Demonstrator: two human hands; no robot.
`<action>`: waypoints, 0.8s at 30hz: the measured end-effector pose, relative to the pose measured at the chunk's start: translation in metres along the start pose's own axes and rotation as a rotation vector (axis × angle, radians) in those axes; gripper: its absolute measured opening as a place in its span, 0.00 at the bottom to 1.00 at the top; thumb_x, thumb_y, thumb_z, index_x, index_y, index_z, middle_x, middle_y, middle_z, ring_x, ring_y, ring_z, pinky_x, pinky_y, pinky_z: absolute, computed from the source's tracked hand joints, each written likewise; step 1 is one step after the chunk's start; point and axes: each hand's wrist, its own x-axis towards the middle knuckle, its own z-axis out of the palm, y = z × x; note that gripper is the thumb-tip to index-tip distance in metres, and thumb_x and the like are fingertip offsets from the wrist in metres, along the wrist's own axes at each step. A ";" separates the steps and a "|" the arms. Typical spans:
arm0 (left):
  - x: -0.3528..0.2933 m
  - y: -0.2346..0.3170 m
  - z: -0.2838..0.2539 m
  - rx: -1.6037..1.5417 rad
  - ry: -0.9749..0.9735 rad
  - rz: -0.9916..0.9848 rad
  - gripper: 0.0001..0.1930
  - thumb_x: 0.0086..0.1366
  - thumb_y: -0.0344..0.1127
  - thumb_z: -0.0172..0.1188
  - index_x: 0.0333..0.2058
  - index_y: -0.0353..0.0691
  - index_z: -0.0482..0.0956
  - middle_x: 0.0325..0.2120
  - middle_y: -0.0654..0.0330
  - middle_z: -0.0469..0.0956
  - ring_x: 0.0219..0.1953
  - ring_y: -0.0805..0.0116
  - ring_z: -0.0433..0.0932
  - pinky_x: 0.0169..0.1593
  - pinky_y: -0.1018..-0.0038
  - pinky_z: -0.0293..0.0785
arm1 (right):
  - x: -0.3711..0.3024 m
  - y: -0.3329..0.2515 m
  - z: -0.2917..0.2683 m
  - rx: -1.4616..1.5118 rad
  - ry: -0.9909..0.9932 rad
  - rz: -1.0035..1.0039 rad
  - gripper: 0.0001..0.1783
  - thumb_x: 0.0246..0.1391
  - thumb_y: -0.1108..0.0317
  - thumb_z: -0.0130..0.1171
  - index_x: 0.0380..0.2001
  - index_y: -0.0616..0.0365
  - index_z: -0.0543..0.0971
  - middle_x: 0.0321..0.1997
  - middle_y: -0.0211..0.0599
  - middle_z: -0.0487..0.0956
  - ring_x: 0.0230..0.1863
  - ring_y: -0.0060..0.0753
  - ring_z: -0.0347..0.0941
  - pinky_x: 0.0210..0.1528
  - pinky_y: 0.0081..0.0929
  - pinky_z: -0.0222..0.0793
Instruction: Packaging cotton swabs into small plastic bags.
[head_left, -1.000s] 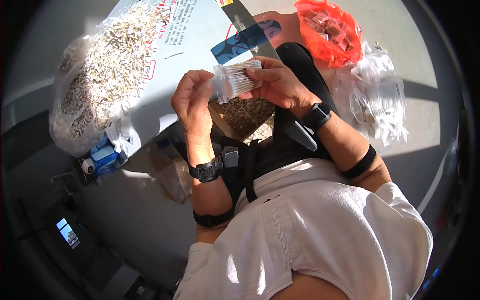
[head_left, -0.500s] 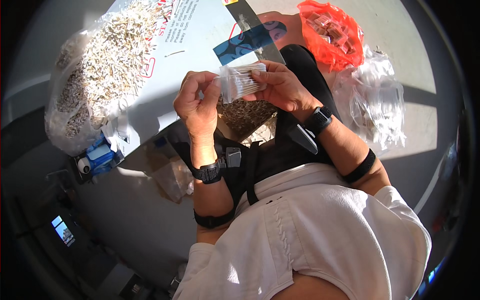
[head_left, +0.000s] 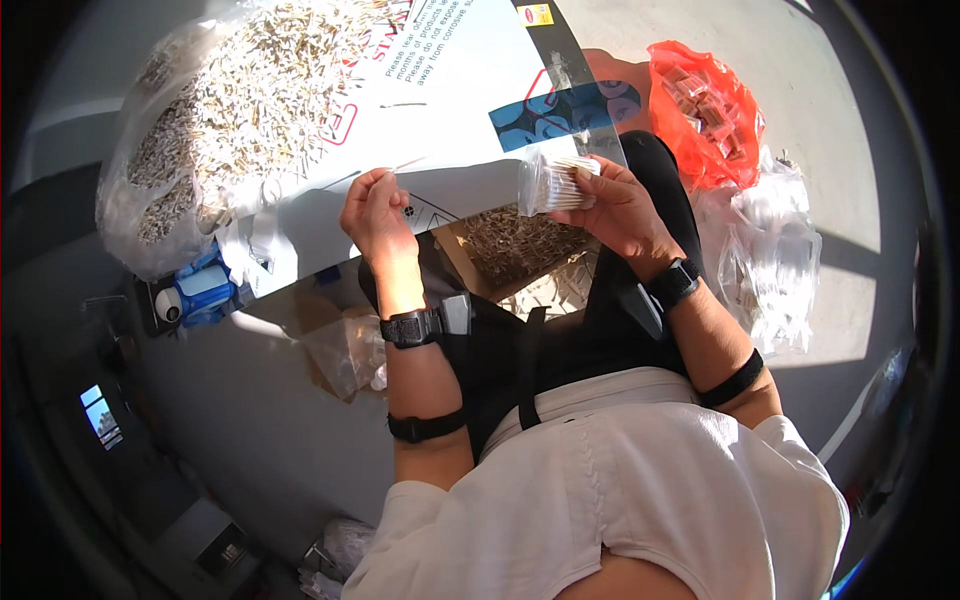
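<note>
Pinching a thin swab in the curled left hand, over a smooth, pale tabletop. Gripping a clear, crinkled bag of slim swabs in the right hand, above an open box.

Single head-worn fisheye, pitched steeply down: white shirt close, lower centre; left hand and right hand farther out, mid-frame; printed tabletop beyond, upper centre. Corners dark.

Swab bag partly hidden; swab pile, white board cut off by top edge.
</note>
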 end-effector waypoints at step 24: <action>0.089 -0.035 -0.002 1.193 -0.467 0.467 0.04 0.50 0.28 0.62 0.26 0.37 0.77 0.30 0.55 0.75 0.38 0.53 0.76 0.39 0.61 0.73 | 0.012 0.000 -0.019 -0.010 0.060 -0.009 0.17 0.63 0.69 0.53 0.53 0.63 0.71 0.48 0.41 0.79 0.46 0.37 0.79 0.48 0.40 0.79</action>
